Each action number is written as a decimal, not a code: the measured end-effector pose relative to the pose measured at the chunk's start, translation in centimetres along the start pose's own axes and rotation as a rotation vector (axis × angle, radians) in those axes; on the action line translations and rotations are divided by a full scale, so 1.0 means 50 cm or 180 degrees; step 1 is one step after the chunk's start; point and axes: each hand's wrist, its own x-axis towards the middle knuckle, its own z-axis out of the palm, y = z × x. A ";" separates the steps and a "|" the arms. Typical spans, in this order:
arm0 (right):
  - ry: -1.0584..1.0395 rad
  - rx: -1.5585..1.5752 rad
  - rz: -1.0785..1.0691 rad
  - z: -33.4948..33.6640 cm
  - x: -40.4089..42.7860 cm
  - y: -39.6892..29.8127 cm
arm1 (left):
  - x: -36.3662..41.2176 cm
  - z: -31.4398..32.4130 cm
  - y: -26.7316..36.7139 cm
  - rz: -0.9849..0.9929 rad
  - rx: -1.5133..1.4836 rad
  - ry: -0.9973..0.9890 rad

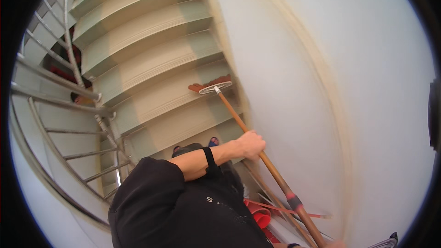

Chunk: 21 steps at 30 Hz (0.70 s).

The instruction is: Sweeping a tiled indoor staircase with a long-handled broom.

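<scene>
My left hand (252, 144) is closed around the wooden handle of a broom (237, 112), about midway along it. At the bottom edge my right hand (335, 244) grips the upper handle, mostly cut off by the frame. A pink and black sleeve (294, 202) joins the handle between my hands. The broom head (215, 87) has a white rim and reddish-brown bristles. It rests on a stair tread (165, 105), at the end by the right wall. My feet in blue footwear (213, 141) show on a step nearer to me.
Pale stairs (144, 24) with greenish side bands run away from me. A metal railing (55, 99) bounds the left, a white wall (286, 75) the right. Red plastic items (260, 217) and several poles (275, 199) lie beside me. Beyond the railing, a person (65, 58) is partly hidden.
</scene>
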 end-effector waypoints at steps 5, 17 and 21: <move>0.0945 0.0802 -0.0414 0.053 0.037 0.136 | -0.155 -0.083 -0.040 -0.0271 -0.0102 0.0197; -0.1193 0.2651 0.1259 0.279 0.118 0.569 | -0.574 0.079 -0.307 -0.2751 -0.0278 0.2428; -0.1420 0.2762 0.1515 0.299 0.116 0.595 | -0.552 0.119 -0.340 -0.2694 -0.0214 0.2695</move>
